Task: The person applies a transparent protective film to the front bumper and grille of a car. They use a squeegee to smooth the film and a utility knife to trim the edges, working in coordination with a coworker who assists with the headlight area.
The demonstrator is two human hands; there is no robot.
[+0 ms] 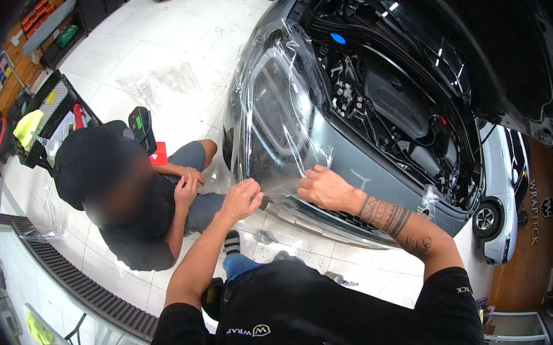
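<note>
At the front corner of the grey car (365, 157), as the head view shows it, a sheet of clear film (294, 131) lies wrinkled over the headlight (271, 100), its near edge drawn toward the wearer. The left hand (242, 199) has its fingers curled in, thumb against forefinger, pinching that edge near its left end; the right hand (324, 186) pinches it farther right with a similarly tight grip, leaving a stretch of film between the two. Exactly where the film ends below the fingers is hard to make out, as it is nearly transparent there. To do this well, I would pull evenly with both hands, lift the sheet enough to relax the creases above the lamp, and lay it back without letting it fold onto itself. Close on the left, a co-worker (138, 219) in a dark cap crouches with hands together, so the left elbow has little room to swing outward. The uncovered engine bay (395, 94) and the raised hood (510, 37) limit reach on the right. Beyond the co-worker stands a cart (67, 103) with a yellow-green cloth (29, 130); a loose piece of film (161, 84) lies on the pale floor (103, 66), probably slippery underfoot.
</note>
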